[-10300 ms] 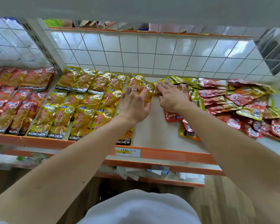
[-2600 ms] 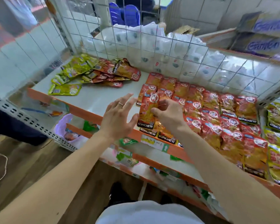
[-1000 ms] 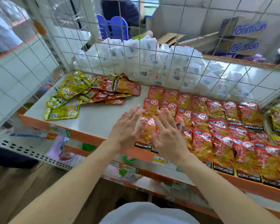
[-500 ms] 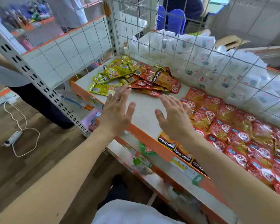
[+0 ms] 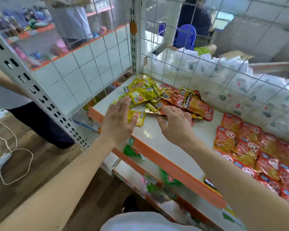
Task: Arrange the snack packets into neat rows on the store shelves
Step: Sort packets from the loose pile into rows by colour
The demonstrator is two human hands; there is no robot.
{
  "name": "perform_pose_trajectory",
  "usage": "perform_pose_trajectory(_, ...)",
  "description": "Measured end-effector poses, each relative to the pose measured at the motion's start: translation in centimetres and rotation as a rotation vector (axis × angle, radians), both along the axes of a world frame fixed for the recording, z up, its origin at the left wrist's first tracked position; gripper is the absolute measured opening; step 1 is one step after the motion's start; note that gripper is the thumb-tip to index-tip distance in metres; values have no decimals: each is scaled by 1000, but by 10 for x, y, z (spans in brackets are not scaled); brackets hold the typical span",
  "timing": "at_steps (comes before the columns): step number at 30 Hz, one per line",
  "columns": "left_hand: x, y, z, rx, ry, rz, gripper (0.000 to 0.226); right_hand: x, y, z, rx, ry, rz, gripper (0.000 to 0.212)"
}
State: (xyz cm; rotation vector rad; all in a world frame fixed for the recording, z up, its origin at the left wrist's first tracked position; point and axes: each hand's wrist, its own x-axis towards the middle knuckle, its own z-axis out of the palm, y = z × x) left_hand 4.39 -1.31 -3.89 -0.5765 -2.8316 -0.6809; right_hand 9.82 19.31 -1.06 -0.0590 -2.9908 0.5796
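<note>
I am holding my left hand and right hand spread, gripping nothing, over the shelf. The loose packet pile is lying directly ahead, running left-right: the yellow end is nearer the left hand and the red end nearer the right.

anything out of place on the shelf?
Yes: yellow and red packets lie in a jumbled, overlapping heap in the far left corner of the shelf, unlike the tidy red rows at right.

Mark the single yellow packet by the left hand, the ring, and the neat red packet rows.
single yellow packet [image 5: 138,118]: head view, its uncovered right half.
ring [image 5: 118,107]: head view, the band's visible top.
red packet rows [image 5: 250,142]: head view, a packet face near the left edge.
</note>
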Motion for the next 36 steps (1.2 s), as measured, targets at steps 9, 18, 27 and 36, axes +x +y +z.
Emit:
perform_pose_trajectory(9, -72, 4, 4, -198, 6, -127, 75, -77, 14, 1, 380, -123, -131, 59)
perform_pose_trajectory(18, -105, 24, -15, -242, 10, -224, 67, -92, 9, -14, 558, -165, -100, 67)
perform_pose_trajectory(27, -117, 20, -21, 171, 198, -221, 22, -85, 21, -17, 265, 303, -216, 23)
perform_pose_trajectory(36, -91, 25, 26, 1014, -501, -115, 3, -39, 23, 14, -675, 384, -393, 55)
